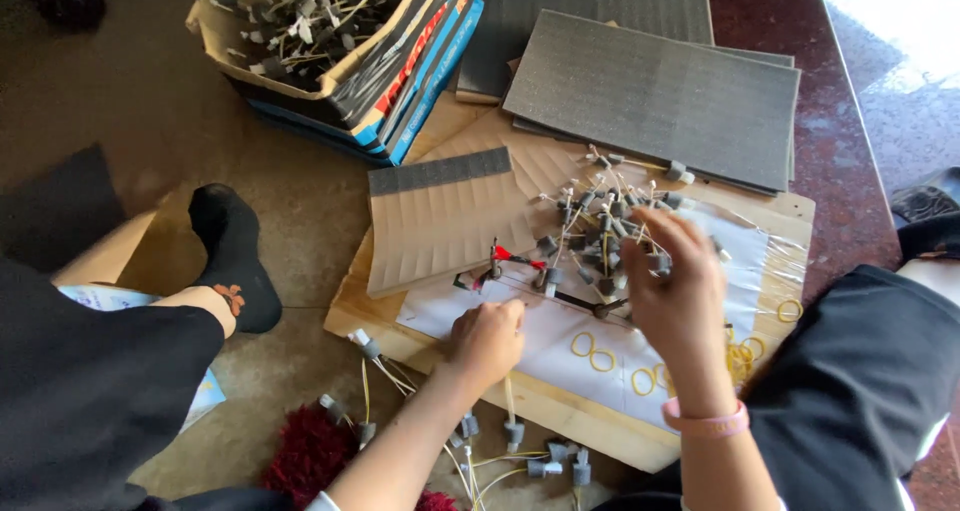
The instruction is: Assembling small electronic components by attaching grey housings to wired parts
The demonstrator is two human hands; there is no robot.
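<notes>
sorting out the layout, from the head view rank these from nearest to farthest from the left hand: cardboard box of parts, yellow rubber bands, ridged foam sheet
From the left hand:
1. Yellow rubber bands, just to its right on the white paper.
2. Ridged foam sheet, directly above it.
3. Cardboard box of parts, far off at top left.

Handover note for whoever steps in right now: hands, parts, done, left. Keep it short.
Left hand: closed in a fist on the white sheet of the wooden board, seemingly gripping a thin wired piece; what exactly it grips is hidden.
Right hand: fingers spread, reaching into the pile of grey wired parts on the board.
Yellow rubber bands lie loose on the sheet.
More wired parts lie on the floor below the board; a cardboard box of them stands at upper left.
Done: cannot tell any finished batch.
Left: the pile and the box look unworked.
</notes>
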